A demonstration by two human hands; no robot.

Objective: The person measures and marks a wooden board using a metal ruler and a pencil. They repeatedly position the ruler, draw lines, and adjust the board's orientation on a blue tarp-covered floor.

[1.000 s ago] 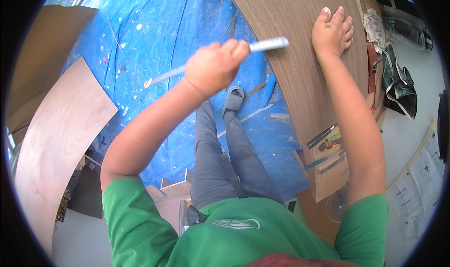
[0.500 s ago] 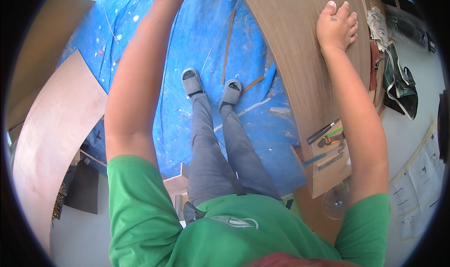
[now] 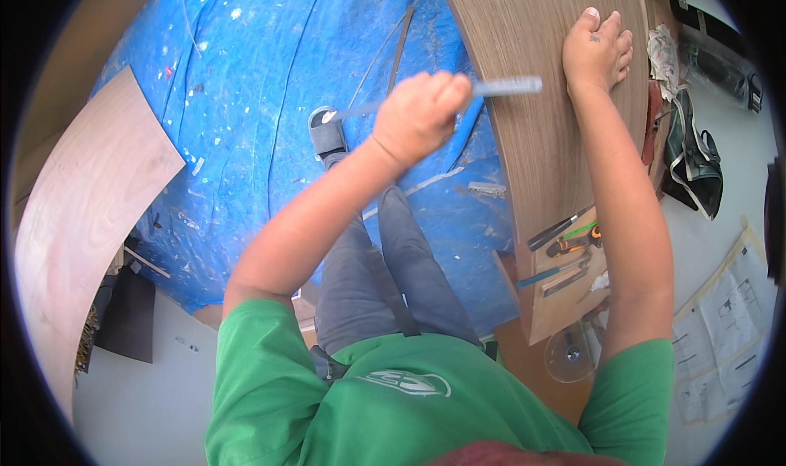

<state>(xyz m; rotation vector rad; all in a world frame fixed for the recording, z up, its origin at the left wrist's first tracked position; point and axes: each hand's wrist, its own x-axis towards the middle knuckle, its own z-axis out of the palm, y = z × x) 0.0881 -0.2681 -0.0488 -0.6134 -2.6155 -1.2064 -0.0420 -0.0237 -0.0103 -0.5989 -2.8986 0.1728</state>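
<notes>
My left hand [image 3: 422, 115] is closed in a fist around a long thin grey bar [image 3: 512, 86], which sticks out on both sides. Motion smears the bar, and I cannot tell its exact kind. Its right end is over the edge of a brown wood-grain panel [image 3: 524, 40], though contact cannot be made out. My right hand [image 3: 599, 52] rests palm down on that panel, fingers together and stretched forward, holding nothing.
Hand tools, among them a dark-handled one [image 3: 550, 233], lie on the panel's near end. A blue tarp [image 3: 237, 97] with scraps covers the floor. A pale curved sheet [image 3: 90, 212] stands left; a black bag [image 3: 692, 155] and paper drawings [image 3: 725, 327] are at right.
My left hand has come back from the top edge toward the middle and right, with the grey bar now visible in it. My right hand stays on the panel.
</notes>
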